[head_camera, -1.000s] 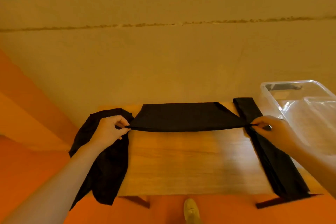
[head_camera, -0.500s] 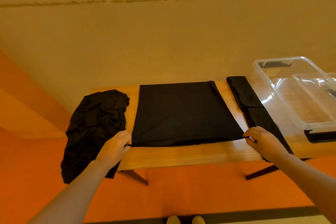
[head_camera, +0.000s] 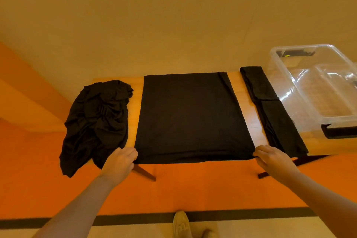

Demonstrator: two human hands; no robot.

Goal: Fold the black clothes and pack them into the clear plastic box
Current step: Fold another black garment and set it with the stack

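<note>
hands [head_camera: 197,158] pulled black cloth [head_camera: 193,116] nearer.

left hand [head_camera: 120,160], right hand [head_camera: 274,157]: pinching near corners | black cloth [head_camera: 193,116]: flat on table [head_camera: 253,127]

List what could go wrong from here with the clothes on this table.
1. The crumpled black garment hangs over the table's left edge; a nudge might slide it to the floor.
2. The left hand and right hand pinch the flat black garment's near corners at the table's front edge; letting go unevenly could skew the fold or let it slip off.
3. The folded black strip lies beside the clear plastic box; moving the box may disturb it.
</note>
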